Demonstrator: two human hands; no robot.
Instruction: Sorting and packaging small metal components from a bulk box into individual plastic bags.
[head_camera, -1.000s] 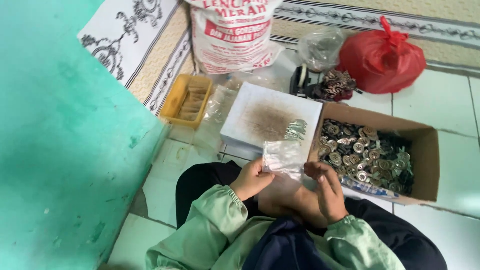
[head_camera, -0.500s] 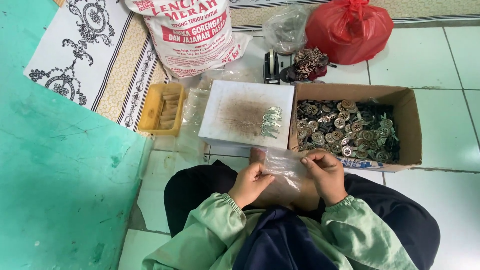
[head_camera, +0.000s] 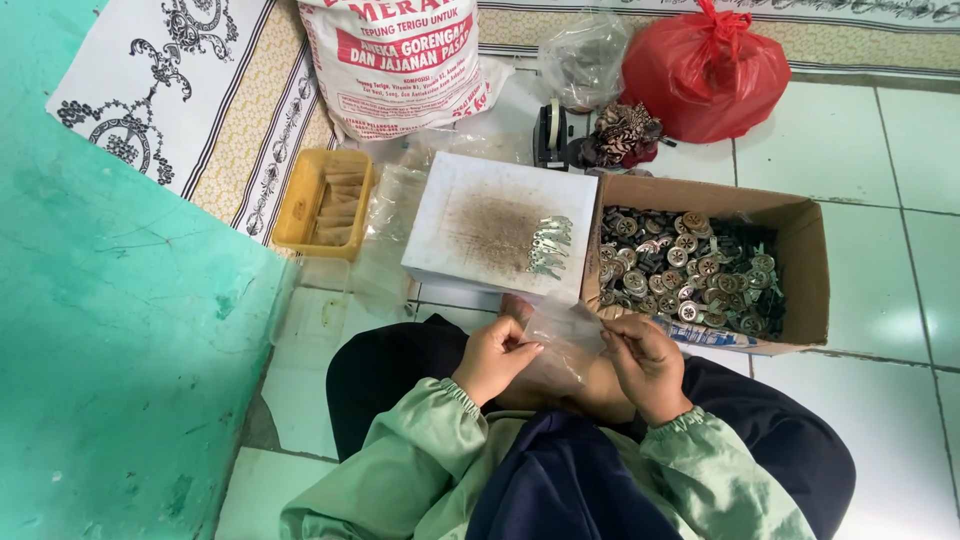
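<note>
I sit on the floor and hold a small clear plastic bag (head_camera: 562, 340) over my lap with both hands. My left hand (head_camera: 495, 355) pinches its left edge and my right hand (head_camera: 645, 365) grips its right edge. Just beyond the bag lies a white box lid (head_camera: 480, 215) stained brown in the middle, with a small heap of silvery metal pieces (head_camera: 547, 245) near its right edge. To the right of it stands a cardboard box (head_camera: 805, 260) filled with several round metal parts (head_camera: 685, 270).
A yellow tray (head_camera: 300, 205) with tan slips sits to the left, beside loose clear plastic bags (head_camera: 385, 230). Farther back are a large white printed sack (head_camera: 395, 65), a tape dispenser (head_camera: 550, 135), a crumpled clear bag (head_camera: 585, 55) and a red plastic bag (head_camera: 705, 70). A teal wall (head_camera: 110, 330) runs along my left.
The plastic bag has come down from above the white lid to my lap, still held in both hands. The view has shifted to the left and down.
</note>
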